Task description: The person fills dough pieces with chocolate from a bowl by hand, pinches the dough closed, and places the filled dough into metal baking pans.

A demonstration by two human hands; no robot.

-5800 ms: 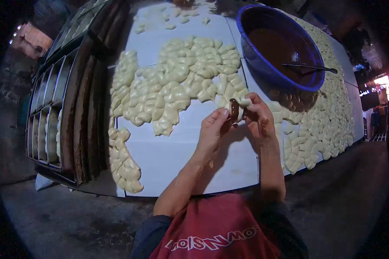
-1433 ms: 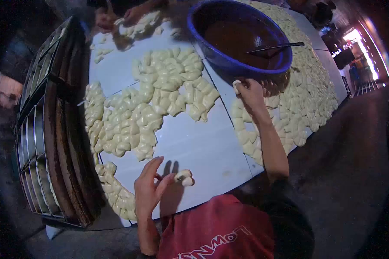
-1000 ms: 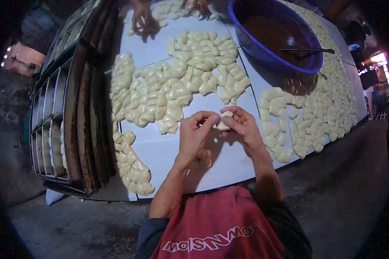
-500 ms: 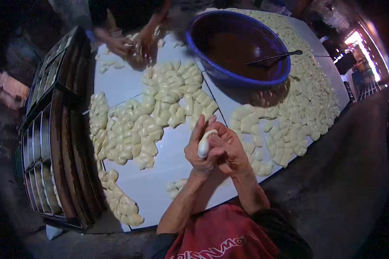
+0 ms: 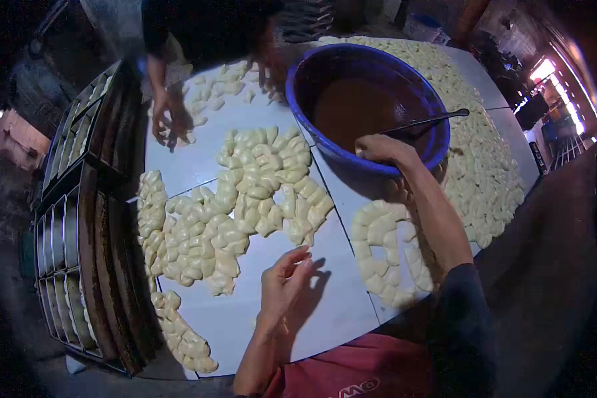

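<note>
My left hand (image 5: pixel 282 285) is low over the white table, thumb and index finger stretched forward and slightly apart, with nothing visible between them. Its fingertips are just below the near edge of a cluster of pale, glossy dough pieces (image 5: pixel 262 166). My right hand (image 5: pixel 385 148) reaches over the near rim of a blue basin (image 5: pixel 308 126), its fingers curled; what they hold, if anything, is hidden. Brown contents (image 5: pixel 351 106) fill the lower part of the basin. A dark, long-handled utensil (image 5: pixel 431 121) leans across its right rim, beside my right hand.
Racks of metal molds (image 5: pixel 63 232) stand along the left edge. More dough pieces cover the table's right side (image 5: pixel 491 172), with a smaller patch (image 5: pixel 378 245) near the front. Across the table, another person's hand (image 5: pixel 169 116) is over small dough pieces.
My hands have parted; the dough piece between them is no longer in view there. My right hand moved up to the basin, while my left hand moved lower. The other person's hands have spread apart.
</note>
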